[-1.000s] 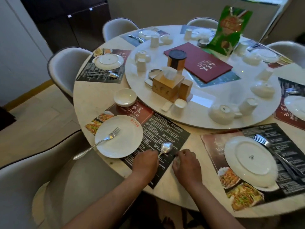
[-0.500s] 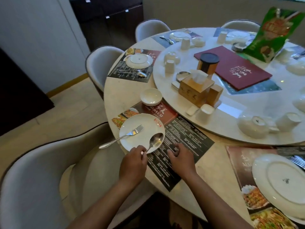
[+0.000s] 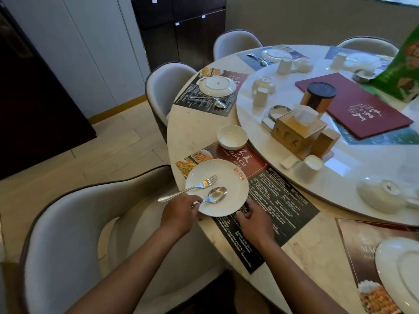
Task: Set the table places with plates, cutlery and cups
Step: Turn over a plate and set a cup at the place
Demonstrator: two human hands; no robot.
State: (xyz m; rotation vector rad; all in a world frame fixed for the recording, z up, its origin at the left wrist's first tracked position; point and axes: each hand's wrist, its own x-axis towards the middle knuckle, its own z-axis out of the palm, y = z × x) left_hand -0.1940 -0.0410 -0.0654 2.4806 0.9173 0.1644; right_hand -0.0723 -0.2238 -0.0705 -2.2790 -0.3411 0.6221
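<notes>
Your left hand [image 3: 181, 214] pinches the handle of the spoon [image 3: 215, 195], whose bowl lies inside the white plate [image 3: 229, 200]. Your right hand [image 3: 252, 223] rests with fingers curled on the dark placemat [image 3: 283, 205], just beside the plate's near rim; whether it grips anything cannot be told. The plate serves as landmark: it sits on the placemat at the near edge of the counter [image 3: 192, 134]. In the plate with the spoon lies a fork [image 3: 192, 188], tines toward the centre, its handle overhanging the plate's left rim. Just beyond the plate stands an empty small bowl [image 3: 232, 137], at the placemat's far edge. Right of the plate and farther, the raised turntable [image 3: 362, 173] carries an upturned cup [image 3: 309, 167], a wooden tissue box [image 3: 294, 132] and a red menu folder [image 3: 360, 107]. Far beyond the plate, a second place setting [image 3: 216, 86] has a plate with cutlery beside it. A grey chair [image 3: 68, 234] stands left of the plate, close against the counter.
</notes>
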